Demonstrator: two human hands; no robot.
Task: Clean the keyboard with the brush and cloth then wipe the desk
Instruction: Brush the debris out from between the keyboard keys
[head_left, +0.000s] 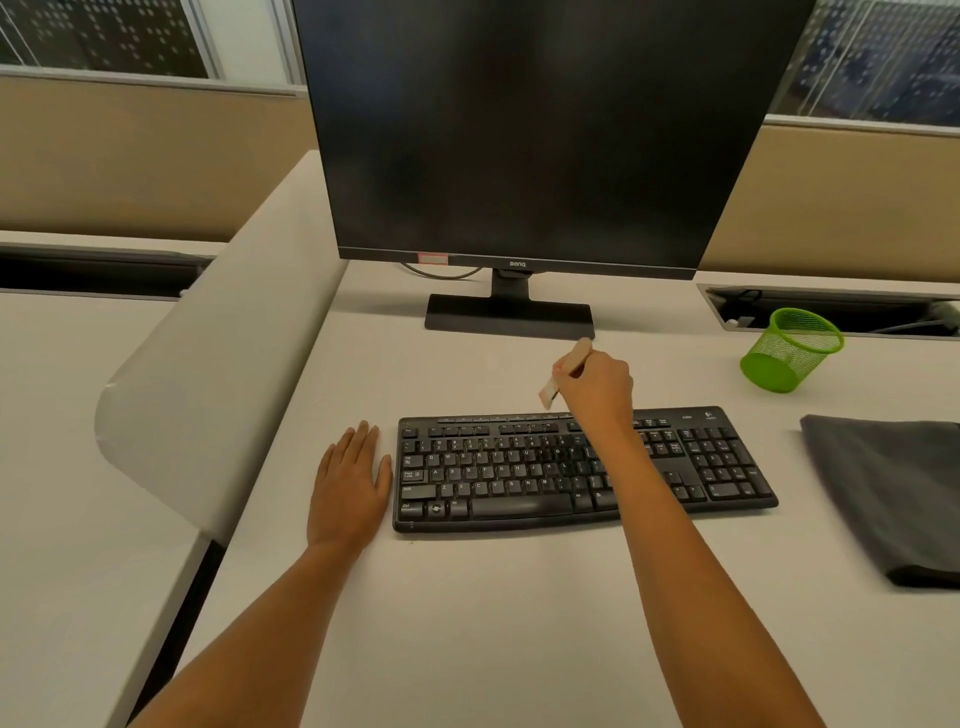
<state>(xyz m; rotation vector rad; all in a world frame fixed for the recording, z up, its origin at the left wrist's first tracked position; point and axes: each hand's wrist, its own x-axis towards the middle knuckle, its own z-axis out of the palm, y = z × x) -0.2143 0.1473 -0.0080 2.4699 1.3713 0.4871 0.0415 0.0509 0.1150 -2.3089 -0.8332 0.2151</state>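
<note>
A black keyboard (519, 473) lies flat on the white desk (493, 613), below the monitor. My right hand (597, 387) reaches across the keyboard and grips a small wooden-handled brush (563, 371), whose bristle end points down just beyond the keyboard's top edge. My left hand (350, 483) rests flat on the desk, fingers straight, right beside the keyboard's left end. A folded dark grey cloth (893, 493) lies on the desk to the right of the keyboard.
A black monitor (519, 130) on a stand (509, 314) fills the back of the desk. A green mesh pen cup (789, 351) leans at the right rear. A white curved divider (208, 374) bounds the left side. A cable tray opening (831, 306) lies behind the cup.
</note>
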